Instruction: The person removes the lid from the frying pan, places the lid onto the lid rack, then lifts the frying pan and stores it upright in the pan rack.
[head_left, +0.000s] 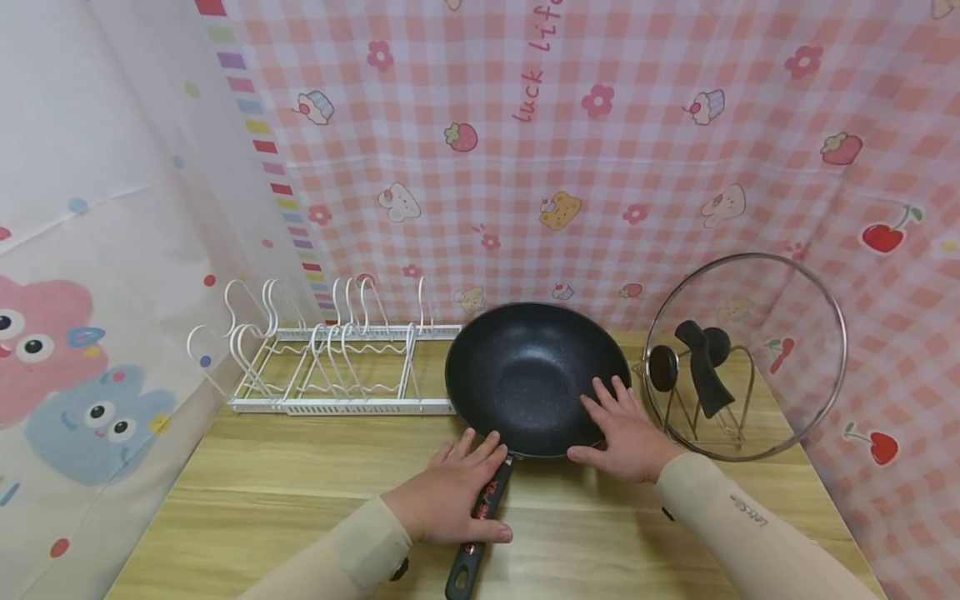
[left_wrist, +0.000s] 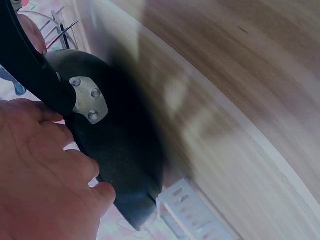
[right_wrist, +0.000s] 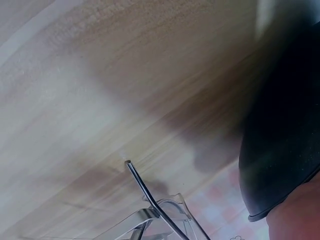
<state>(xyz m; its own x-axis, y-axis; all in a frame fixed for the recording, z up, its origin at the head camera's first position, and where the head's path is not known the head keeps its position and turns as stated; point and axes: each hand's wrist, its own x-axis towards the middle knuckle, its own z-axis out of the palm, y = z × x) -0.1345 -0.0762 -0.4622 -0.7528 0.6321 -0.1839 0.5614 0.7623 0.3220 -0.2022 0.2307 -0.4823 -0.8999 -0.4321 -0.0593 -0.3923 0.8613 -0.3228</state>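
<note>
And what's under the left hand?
The wok handle passes under the left hand; some red lettering shows. The covered stretch of handle, and anything beneath the palm, can't be seen.

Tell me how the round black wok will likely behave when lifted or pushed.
The round, black, metal-looking wok should probably be stiff, given its riveted silver metal bracket. Lifted by its long black handle alone, it may tilt, since its bulk sits at one end. Its curved sides suggest possible rocking if pushed.
</note>
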